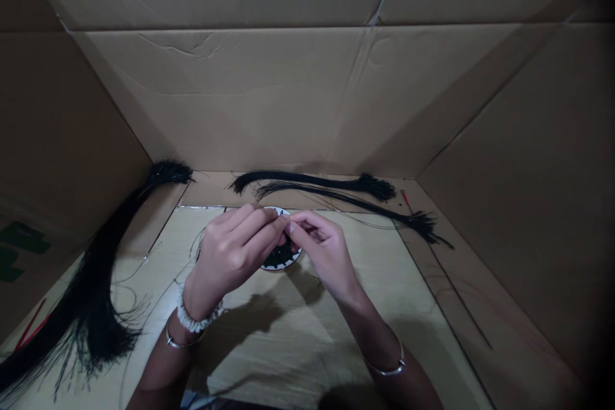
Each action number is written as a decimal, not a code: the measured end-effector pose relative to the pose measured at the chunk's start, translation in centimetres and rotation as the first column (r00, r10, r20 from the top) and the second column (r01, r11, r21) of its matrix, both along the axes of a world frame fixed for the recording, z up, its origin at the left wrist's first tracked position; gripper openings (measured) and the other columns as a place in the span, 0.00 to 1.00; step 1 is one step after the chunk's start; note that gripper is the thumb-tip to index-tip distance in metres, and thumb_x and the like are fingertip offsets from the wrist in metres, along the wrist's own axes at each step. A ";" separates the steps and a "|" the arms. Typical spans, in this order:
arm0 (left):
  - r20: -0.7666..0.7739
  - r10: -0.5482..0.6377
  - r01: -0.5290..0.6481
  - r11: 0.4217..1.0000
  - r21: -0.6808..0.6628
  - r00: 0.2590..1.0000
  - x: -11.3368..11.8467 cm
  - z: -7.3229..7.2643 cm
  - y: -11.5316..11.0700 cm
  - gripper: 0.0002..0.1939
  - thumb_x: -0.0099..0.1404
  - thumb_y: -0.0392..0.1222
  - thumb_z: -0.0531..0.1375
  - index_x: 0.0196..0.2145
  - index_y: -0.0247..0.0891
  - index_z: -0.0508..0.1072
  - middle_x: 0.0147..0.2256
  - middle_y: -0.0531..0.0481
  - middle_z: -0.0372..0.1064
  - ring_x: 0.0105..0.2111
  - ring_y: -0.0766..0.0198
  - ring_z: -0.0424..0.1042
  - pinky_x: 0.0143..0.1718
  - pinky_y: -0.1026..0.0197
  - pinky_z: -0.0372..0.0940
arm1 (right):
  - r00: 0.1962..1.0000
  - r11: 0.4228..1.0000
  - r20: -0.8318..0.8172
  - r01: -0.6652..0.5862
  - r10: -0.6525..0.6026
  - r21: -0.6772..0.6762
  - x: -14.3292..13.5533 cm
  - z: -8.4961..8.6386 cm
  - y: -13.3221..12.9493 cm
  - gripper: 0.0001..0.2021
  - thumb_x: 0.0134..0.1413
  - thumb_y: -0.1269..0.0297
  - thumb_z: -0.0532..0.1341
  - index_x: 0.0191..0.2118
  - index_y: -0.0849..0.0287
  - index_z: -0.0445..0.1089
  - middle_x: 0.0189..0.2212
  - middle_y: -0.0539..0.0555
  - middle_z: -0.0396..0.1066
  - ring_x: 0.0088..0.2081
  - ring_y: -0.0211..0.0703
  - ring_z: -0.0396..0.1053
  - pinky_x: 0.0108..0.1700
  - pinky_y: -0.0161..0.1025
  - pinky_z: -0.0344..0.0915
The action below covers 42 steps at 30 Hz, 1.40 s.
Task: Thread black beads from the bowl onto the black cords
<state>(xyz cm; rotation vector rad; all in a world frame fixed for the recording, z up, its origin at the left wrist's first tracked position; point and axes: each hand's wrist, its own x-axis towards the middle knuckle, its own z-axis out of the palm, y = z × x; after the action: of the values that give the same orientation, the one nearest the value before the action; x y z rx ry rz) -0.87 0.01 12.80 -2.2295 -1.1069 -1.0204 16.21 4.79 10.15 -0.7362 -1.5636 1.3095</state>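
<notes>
My left hand (240, 240) and my right hand (327, 246) meet fingertip to fingertip above a small bowl (281, 266). Both are closed in a pinch, and whatever lies between the fingertips is too small to make out. A thin dark strand (196, 245) shows just beside my left hand. The bowl is white with a blue pattern at its rim, partly hidden behind the hands. Small black pieces (279, 257) lie inside it.
A thick bundle of black strands (103, 269) stretches along the left. Two thinner black bundles (307, 178) (346, 195) lie at the back. Cardboard walls (269, 96) enclose the wooden board (384, 288) on three sides. A thin dark rod (461, 298) lies at right.
</notes>
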 end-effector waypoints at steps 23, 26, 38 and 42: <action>0.033 -0.029 0.027 0.998 0.057 0.999 0.4 -0.6 0.9 0.04 0.66 0.30 0.65 0.39 0.32 0.76 0.36 0.46 0.78 0.33 0.62 0.72 0.31 0.59 0.64 | 0.989 0.986 -0.024 0.147 -0.146 0.079 -0.4 0.0 -0.3 0.05 0.59 0.66 0.63 0.35 0.55 0.78 0.26 0.49 0.74 0.30 0.39 0.71 0.36 0.37 0.69; 0.022 -0.029 0.027 0.998 0.053 0.999 0.5 -0.5 0.8 0.03 0.66 0.30 0.65 0.39 0.32 0.76 0.36 0.47 0.78 0.33 0.62 0.72 0.30 0.59 0.64 | 0.987 0.983 -0.015 0.163 -0.162 0.086 -0.4 0.0 -0.2 0.05 0.59 0.66 0.63 0.34 0.56 0.78 0.27 0.49 0.75 0.29 0.39 0.71 0.34 0.37 0.69; 0.032 0.003 -0.001 0.997 -0.080 0.999 0.9 -0.6 0.8 0.09 0.68 0.31 0.62 0.46 0.30 0.76 0.39 0.45 0.78 0.36 0.60 0.74 0.35 0.59 0.68 | 0.981 0.979 -0.066 0.189 -0.184 0.073 -0.4 -0.3 0.2 0.05 0.59 0.66 0.64 0.34 0.54 0.78 0.26 0.47 0.76 0.29 0.37 0.72 0.33 0.33 0.67; 0.323 -0.093 0.174 0.957 -0.232 0.942 0.9 -0.3 0.4 0.10 0.70 0.34 0.62 0.47 0.33 0.78 0.41 0.45 0.78 0.39 0.62 0.74 0.41 0.60 0.69 | 0.980 0.974 -0.044 0.200 -0.196 0.111 -0.1 -0.2 0.0 0.04 0.60 0.65 0.64 0.37 0.55 0.79 0.30 0.49 0.78 0.32 0.39 0.74 0.35 0.34 0.69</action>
<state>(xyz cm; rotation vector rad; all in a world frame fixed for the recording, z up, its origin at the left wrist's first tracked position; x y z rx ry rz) 0.06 0.38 12.49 -2.4348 -1.2962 -1.3931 16.07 4.79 9.98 -0.7735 -1.4851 1.0717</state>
